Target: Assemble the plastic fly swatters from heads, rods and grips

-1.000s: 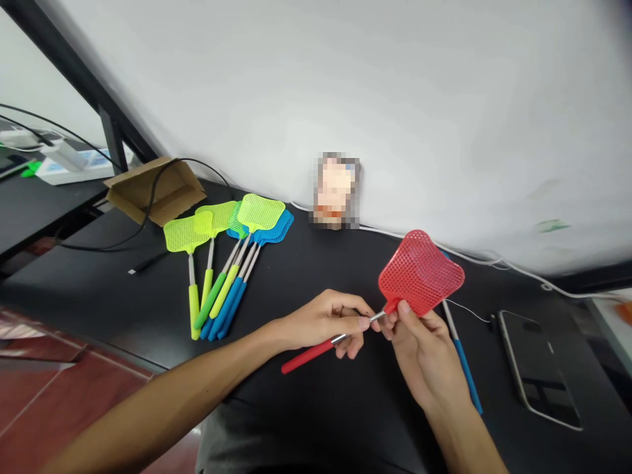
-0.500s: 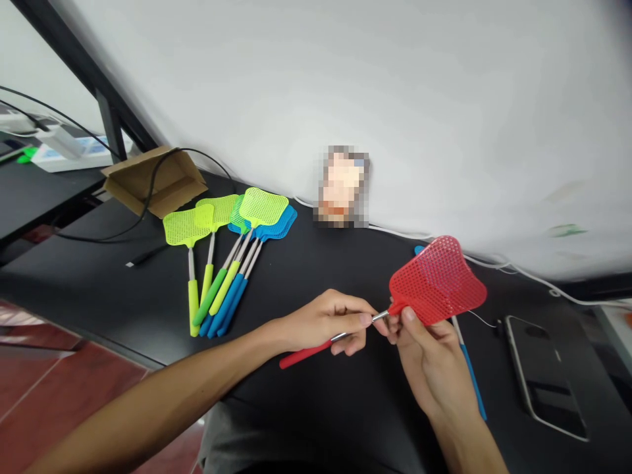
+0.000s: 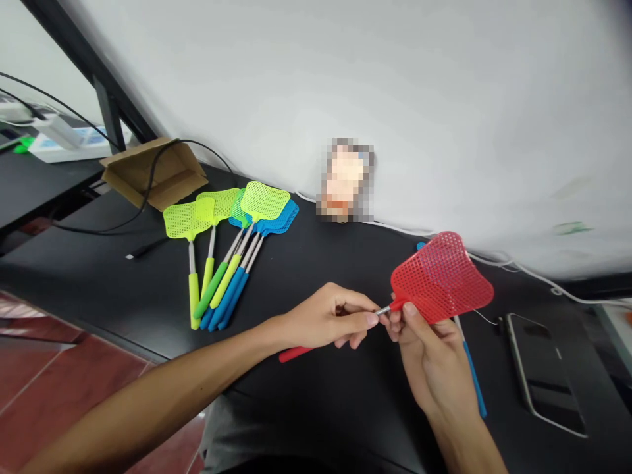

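A red fly swatter (image 3: 439, 278) with a perforated head is held in both hands above the black table. My left hand (image 3: 336, 319) pinches its metal shaft between thumb and fingers. The red grip end shows below the left palm; the shaft between is hidden. My right hand (image 3: 434, 362) is closed on the neck, its thumb pressed at the base of the red head. Beneath the right hand lies a blue fly swatter (image 3: 474, 382), mostly covered. Over to the left, several yellow-green, green and blue fly swatters (image 3: 220, 276) rest fanned and partly overlapping.
An open cardboard box (image 3: 155, 174) and a black cable (image 3: 148, 197) sit at the back left. A blurred-out upright object (image 3: 345, 184) leans on the white wall. White cables (image 3: 399, 228) run along the wall base. A dark smartphone (image 3: 546, 375) lies at right.
My left hand has shifted slightly along the shaft toward the head, covering more of the metal. The red swatter has moved a little to the right. The view has tilted slightly.
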`<action>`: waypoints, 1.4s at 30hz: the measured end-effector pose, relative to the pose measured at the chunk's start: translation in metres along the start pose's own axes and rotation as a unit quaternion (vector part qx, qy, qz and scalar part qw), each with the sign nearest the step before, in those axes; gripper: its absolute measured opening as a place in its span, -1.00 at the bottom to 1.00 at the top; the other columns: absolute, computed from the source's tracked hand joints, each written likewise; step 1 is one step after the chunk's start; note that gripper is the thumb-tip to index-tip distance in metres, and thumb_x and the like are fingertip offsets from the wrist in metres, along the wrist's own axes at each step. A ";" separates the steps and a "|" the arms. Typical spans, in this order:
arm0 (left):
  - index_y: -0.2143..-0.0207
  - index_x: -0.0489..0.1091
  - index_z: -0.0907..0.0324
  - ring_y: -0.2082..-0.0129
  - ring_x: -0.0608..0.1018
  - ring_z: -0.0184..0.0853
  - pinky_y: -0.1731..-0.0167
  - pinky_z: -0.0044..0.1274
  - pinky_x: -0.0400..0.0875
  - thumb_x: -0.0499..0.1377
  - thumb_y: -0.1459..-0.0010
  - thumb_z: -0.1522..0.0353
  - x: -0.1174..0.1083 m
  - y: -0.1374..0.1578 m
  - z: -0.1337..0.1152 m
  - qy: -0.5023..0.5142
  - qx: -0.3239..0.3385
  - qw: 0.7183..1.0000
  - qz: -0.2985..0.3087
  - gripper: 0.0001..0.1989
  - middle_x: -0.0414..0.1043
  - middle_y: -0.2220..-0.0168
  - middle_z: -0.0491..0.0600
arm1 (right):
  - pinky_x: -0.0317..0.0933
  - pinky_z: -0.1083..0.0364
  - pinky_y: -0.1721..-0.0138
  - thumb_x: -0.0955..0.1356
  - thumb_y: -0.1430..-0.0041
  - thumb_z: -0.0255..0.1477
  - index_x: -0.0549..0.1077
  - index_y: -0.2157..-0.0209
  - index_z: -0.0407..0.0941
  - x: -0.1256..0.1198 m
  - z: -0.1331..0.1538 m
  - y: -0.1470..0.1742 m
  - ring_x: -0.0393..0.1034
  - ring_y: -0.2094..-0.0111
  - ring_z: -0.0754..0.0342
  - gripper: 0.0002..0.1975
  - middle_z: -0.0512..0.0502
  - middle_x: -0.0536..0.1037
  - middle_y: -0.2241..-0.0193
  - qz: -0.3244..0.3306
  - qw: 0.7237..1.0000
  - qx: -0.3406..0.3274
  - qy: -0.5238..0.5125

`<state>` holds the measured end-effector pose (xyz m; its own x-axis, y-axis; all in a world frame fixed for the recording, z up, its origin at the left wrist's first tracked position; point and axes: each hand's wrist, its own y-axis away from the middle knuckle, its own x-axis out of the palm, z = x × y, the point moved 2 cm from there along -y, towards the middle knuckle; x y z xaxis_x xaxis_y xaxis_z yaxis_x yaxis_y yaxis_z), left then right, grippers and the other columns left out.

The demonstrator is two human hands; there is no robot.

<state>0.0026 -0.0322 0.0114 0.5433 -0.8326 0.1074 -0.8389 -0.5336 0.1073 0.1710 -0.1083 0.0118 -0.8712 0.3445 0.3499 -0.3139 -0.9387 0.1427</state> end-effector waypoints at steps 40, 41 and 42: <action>0.50 0.34 0.21 0.56 0.14 -0.47 0.49 -0.51 0.05 0.03 -0.43 0.31 0.006 0.004 -0.004 -0.279 0.133 0.938 -0.159 -0.61 0.05 0.56 -0.19 | 0.25 0.05 0.33 0.43 -0.31 -0.20 0.57 0.15 -0.07 0.000 0.010 -0.002 0.36 0.27 0.03 -0.77 -0.12 0.51 0.20 -0.033 0.995 -0.068 0.064; 0.48 0.35 0.21 0.55 0.15 -0.47 0.47 -0.50 0.06 0.02 -0.44 0.32 0.007 0.004 -0.004 -0.289 0.142 0.934 -0.154 -0.62 0.07 0.55 -0.18 | 0.24 0.06 0.31 0.43 -0.32 -0.25 0.58 0.17 -0.07 0.001 0.010 -0.001 0.33 0.30 0.06 -0.81 -0.10 0.50 0.20 -0.045 0.994 -0.069 0.069; 0.47 0.35 0.21 0.54 0.15 -0.46 0.46 -0.50 0.06 0.01 -0.44 0.32 0.007 0.005 -0.004 -0.292 0.147 0.933 -0.149 -0.62 0.07 0.54 -0.18 | 0.24 0.06 0.30 0.44 -0.31 -0.29 0.59 0.19 -0.07 0.002 0.010 0.000 0.30 0.32 0.10 -0.85 -0.07 0.50 0.23 -0.058 0.993 -0.069 0.071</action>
<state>0.0026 -0.0401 0.0169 0.7163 -0.5336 -0.4496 -0.6720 -0.7012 -0.2383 0.1733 -0.1072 0.0215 -0.8679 0.4537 0.2021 -0.4551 -0.8894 0.0427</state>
